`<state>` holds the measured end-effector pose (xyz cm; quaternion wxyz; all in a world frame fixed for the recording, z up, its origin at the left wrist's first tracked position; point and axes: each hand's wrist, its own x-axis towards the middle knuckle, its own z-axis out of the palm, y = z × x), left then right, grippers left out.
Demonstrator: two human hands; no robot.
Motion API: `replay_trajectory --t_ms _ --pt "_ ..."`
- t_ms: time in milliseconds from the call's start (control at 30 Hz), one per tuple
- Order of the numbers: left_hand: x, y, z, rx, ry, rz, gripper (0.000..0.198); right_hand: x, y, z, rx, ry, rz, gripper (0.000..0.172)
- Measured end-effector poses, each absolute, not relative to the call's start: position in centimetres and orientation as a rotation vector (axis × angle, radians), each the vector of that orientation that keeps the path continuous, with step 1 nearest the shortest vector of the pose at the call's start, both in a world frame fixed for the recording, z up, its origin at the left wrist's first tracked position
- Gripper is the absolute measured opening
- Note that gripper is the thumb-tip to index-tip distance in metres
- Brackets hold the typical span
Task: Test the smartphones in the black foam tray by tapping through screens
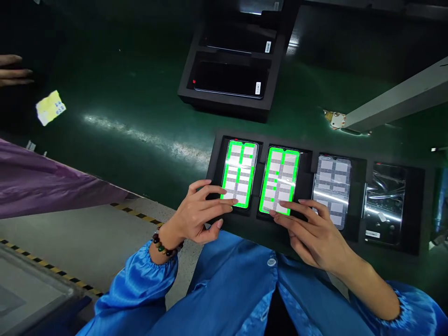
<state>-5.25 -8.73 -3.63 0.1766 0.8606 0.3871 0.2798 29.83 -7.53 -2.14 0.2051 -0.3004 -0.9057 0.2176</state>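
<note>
A black foam tray [357,235] lies before me with several smartphones set in its slots. My left hand [201,210], fingers apart, touches the lower part of the leftmost phone [241,172], whose lit screen shows green borders and white blocks. On the second phone [280,179], lit with a similar green pattern, the fingertips of my right hand [310,228] rest near the bottom edge. To the right, a third phone [332,186] shows a grey grid, partly behind my right fingers. The fourth phone [385,205] at the right end is dark and glossy, with a white label.
Another black foam tray [224,105] with dark phones sits farther back on the green table [140,93]. A grey metal post [395,100] crosses at right. Yellow paper [51,108] lies at left, near another person's hand [14,70] and a purple sleeve [52,182].
</note>
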Motion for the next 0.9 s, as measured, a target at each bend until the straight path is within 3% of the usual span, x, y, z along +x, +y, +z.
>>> replay_trajectory --t_ms 200,433,900 --pt "-5.3 -8.6 -3.6 2.417 1.145 0.765 0.036 31.0 -6.4 -2.3 -0.987 -2.543 0.558 0.054" --pt "-4.9 -7.1 -3.2 2.457 1.136 0.744 0.035 31.2 -1.8 -2.1 -1.344 -2.506 0.392 0.046" --pt "-1.9 0.3 -2.8 2.519 1.234 0.434 0.049 30.5 0.3 -2.6 -1.378 -2.414 0.437 0.046"
